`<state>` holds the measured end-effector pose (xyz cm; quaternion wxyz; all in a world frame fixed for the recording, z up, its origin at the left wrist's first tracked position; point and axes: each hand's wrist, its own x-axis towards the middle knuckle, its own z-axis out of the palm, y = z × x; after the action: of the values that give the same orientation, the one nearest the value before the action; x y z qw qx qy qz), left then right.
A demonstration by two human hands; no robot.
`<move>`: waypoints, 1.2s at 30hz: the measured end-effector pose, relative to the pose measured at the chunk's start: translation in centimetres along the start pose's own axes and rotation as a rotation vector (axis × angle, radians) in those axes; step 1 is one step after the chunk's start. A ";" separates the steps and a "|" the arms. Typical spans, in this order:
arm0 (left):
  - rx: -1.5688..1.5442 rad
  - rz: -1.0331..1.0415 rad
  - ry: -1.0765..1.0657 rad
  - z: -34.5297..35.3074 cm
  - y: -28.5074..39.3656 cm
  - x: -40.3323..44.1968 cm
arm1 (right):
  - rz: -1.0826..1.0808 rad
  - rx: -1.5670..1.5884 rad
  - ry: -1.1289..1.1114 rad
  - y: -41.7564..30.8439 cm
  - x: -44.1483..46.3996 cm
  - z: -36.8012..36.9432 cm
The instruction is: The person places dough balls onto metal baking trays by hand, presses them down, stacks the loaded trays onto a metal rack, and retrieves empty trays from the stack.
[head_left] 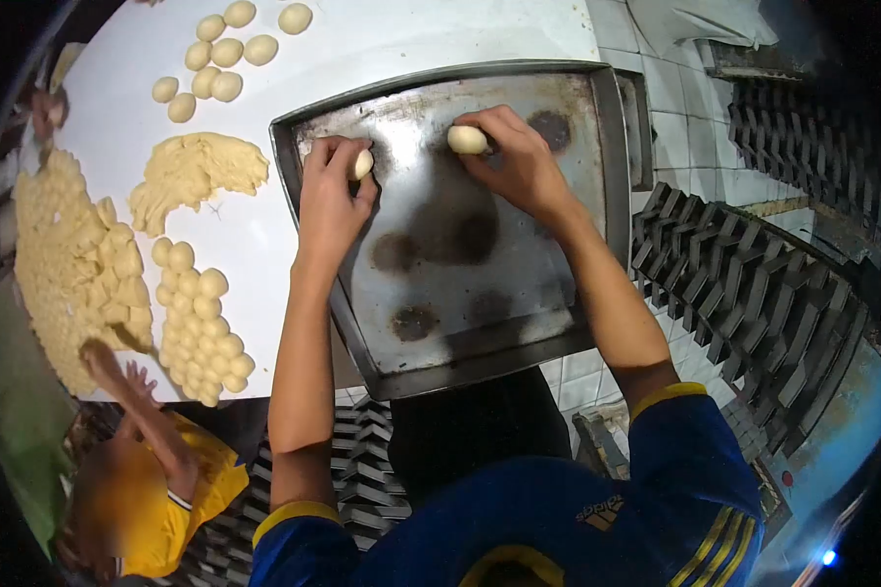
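A dough ball (362, 164) sits between the fingers and thumb of my left hand (331, 201), over the left side of a metal baking tray (529, 264). Farther right, my right hand (515, 161) grips another pale dough ball (468, 140) above the tray's far half. Dark scorch spots mark the tray's bare surface. Whether either ball touches the tray, I cannot tell. The tray lies partly on the white table, its near edge in front of my body.
Left of the tray lie a cluster of dough balls (201, 318), a flat dough slab (201, 176) and a large heap of cut dough (78, 274). More balls (227, 52) are at the back. A co-worker in yellow (157, 499) reaches in. Stacked dark metal trays (734, 293) stand right.
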<state>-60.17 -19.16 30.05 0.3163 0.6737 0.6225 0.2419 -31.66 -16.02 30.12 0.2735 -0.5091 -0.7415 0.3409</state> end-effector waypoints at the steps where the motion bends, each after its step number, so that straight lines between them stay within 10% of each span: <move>1: -0.007 0.016 0.025 0.3 -0.1 -0.1 | -0.003 -0.033 -0.021 0.1 0.1 0.3; 18: 0.381 0.188 -0.077 3.7 -0.8 -1.4 | -0.298 -0.606 -0.229 1.8 -0.7 4.4; 21: 0.175 0.108 -0.032 2.2 0.3 -1.3 | -0.288 -0.519 -0.254 3.1 0.2 3.3; 23: 0.183 0.111 0.022 1.5 1.0 -1.3 | 0.187 0.575 -0.110 1.6 1.0 0.7; 29: 0.381 0.127 -0.051 3.6 -0.5 -1.8 | -0.255 -0.468 -0.328 1.6 0.3 3.2; 36: 0.156 0.253 0.210 -2.6 1.4 0.6 | -0.048 0.149 -0.183 -4.9 6.2 -0.4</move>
<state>-60.99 -18.30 32.82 0.1636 0.7402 0.5792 0.2997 -36.17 -11.31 34.56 0.2500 -0.4361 -0.7480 0.4333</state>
